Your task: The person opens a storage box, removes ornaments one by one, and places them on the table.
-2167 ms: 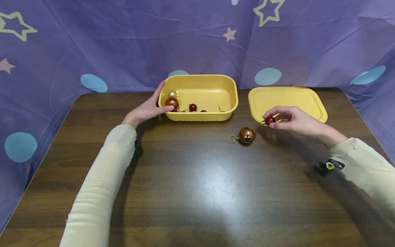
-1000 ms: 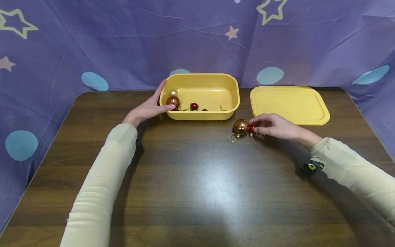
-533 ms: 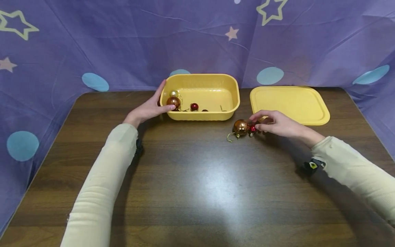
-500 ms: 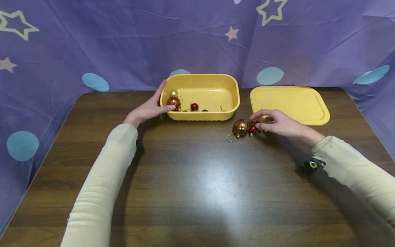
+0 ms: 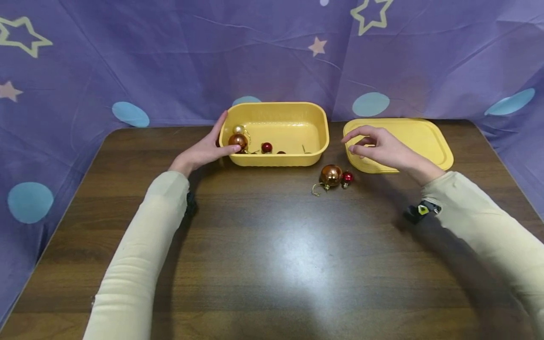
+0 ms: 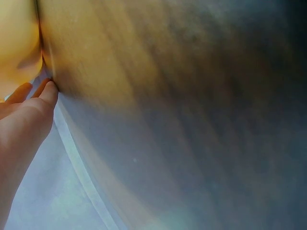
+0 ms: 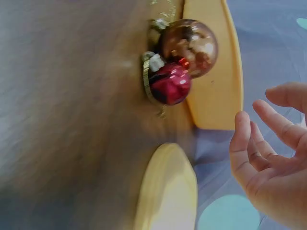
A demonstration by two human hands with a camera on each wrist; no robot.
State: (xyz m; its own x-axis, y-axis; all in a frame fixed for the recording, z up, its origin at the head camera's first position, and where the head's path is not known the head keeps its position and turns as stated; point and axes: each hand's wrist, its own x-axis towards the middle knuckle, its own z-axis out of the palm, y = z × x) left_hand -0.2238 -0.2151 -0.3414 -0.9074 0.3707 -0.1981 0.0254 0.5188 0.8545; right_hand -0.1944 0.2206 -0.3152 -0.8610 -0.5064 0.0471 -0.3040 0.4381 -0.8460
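My left hand [image 5: 203,150] grips the left end of a yellow plastic box [image 5: 276,160], thumb over the rim and fingers along the outer wall. Inside lie a copper Christmas bauble [image 5: 238,140] by the thumb, a small pale gold bauble [image 5: 239,129] and a dark red bauble [image 5: 266,148]; the front wall hides more. My right hand [image 5: 382,147] hovers over the yellow lid's front left part, fingers loosely bent and holding nothing. On the table in front, a larger copper bauble [image 5: 331,175] with a gold cord sits side by side with a small red bauble [image 5: 347,177].
The yellow lid [image 5: 418,137] lies flat at the back right of the dark wooden table [image 5: 238,245]. Directly behind the table hangs a purple cloth [image 5: 263,56] with stars and blue dots.
My right hand brought the small red bauble left beside the copper one, let go of it, and lifted away toward the lid. The copper bauble shifted slightly left and back. My left hand stayed.
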